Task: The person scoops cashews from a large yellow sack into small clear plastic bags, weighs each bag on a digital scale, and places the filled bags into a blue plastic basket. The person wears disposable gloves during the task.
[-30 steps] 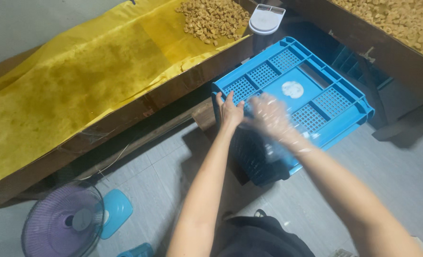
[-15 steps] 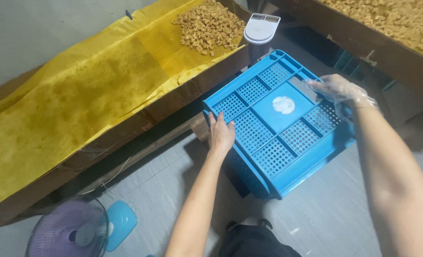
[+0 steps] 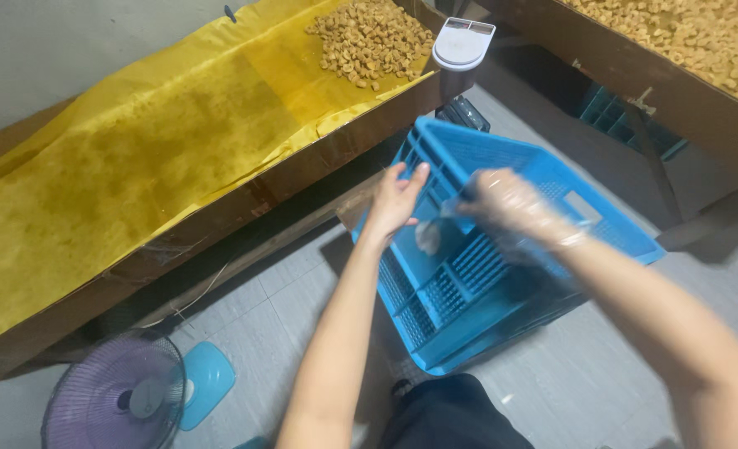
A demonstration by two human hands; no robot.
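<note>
Both hands, the bare left hand (image 3: 394, 202) and gloved right hand (image 3: 510, 204), grip the tilted blue crate (image 3: 502, 274); a fan (image 3: 115, 399) stands nearby, beside the yellow-lined table (image 3: 136, 166).

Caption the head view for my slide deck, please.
Both hands, left hand bare, right hand in a clear glove, tilt a blue crate beside a yellow-lined tray.
</note>
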